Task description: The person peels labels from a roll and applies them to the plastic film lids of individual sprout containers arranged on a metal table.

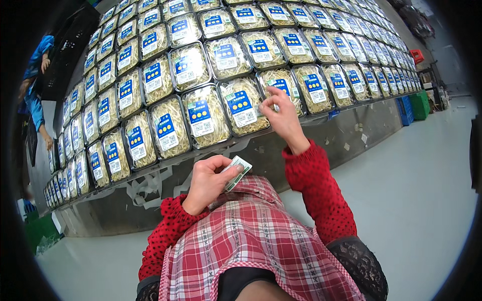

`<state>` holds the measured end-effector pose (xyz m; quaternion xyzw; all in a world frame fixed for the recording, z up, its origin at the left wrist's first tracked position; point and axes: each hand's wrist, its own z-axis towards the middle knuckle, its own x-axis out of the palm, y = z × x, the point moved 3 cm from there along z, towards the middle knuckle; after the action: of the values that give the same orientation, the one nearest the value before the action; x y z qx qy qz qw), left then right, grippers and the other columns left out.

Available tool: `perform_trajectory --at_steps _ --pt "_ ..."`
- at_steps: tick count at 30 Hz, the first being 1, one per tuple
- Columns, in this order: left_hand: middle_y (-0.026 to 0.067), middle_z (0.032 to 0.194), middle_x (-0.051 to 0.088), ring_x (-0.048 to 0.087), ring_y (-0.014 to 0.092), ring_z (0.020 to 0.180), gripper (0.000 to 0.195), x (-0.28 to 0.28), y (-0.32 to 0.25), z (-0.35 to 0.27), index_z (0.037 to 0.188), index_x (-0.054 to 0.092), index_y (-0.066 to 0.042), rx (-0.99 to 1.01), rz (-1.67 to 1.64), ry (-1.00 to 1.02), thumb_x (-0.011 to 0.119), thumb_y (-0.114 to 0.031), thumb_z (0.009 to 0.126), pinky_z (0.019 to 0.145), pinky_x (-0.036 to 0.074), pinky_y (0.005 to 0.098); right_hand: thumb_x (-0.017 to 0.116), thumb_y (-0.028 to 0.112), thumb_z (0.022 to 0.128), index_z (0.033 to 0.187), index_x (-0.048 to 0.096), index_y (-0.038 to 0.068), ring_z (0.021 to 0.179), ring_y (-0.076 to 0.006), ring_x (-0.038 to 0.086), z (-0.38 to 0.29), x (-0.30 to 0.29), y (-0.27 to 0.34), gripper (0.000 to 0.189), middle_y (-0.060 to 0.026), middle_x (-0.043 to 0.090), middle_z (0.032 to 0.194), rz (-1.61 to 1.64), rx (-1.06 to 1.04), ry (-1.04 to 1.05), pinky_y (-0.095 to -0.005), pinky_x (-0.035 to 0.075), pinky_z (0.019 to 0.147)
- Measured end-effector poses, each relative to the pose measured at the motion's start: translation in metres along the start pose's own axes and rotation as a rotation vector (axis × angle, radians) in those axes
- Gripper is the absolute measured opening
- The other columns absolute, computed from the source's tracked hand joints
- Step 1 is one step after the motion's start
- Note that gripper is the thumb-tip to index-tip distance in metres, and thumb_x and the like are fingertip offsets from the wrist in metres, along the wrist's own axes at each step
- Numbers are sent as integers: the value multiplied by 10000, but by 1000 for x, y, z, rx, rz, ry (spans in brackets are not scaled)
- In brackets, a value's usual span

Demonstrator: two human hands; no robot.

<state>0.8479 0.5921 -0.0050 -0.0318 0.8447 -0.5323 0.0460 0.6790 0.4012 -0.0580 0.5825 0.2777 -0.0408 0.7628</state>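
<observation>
Rows of clear-lidded black trays of bean sprouts (206,116), each with a blue and white label, stand before me. My left hand (212,180) pinches a small stack of green and white stickers (239,169) between thumb and fingers, in front of the table edge. My right hand (280,116) is over the front row, between one tray (241,109) and its right neighbour (278,81). Its thumb and forefinger come together around what looks like a small clear sticker (260,110), partly hidden by the fingers. Several trays bear a small green sticker beside or on the label.
The metal table (346,139) has scraps of paper stuck to its front, and white strips (147,190) hang below its edge. A co-worker's blue sleeves (34,109) and hands show at the far left. Blue (404,111) and green (420,105) crates stand at the right end.
</observation>
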Motion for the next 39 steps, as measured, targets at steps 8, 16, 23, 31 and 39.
perform_trajectory --at_steps 8,16,23,31,39 --pt "31 835 663 590 75 761 73 -60 -2 -7 907 724 16 236 20 -28 706 -35 858 678 459 227 709 204 746 1068 613 63 1270 -368 402 -7 30 -31 365 -184 443 1394 -712 28 -309 -528 318 1009" --pt "15 756 652 550 48 681 109 -87 7 -9 844 719 19 232 20 -61 757 -82 831 599 429 218 661 112 894 982 683 -34 764 -91 603 -57 74 125 172 -43 686 808 378 371 712 -258 492 706" --pt "5 696 633 527 41 638 165 -104 14 -14 793 712 21 215 114 -151 792 -123 806 558 409 219 665 79 871 988 667 -21 797 -84 587 -61 98 135 154 -27 671 881 360 393 715 -256 486 718" --pt "5 686 647 534 36 617 191 -123 22 -21 784 709 22 138 73 -181 799 -145 807 546 417 220 669 81 857 968 680 -18 807 -104 616 -57 113 139 149 -55 688 884 310 371 592 -256 497 740" --pt "10 739 664 566 47 669 132 -123 34 -24 821 714 17 97 -80 -122 773 -102 820 600 445 221 727 162 765 763 686 80 1214 -348 475 -3 125 28 91 -175 545 1303 -577 -154 -74 -474 349 993"
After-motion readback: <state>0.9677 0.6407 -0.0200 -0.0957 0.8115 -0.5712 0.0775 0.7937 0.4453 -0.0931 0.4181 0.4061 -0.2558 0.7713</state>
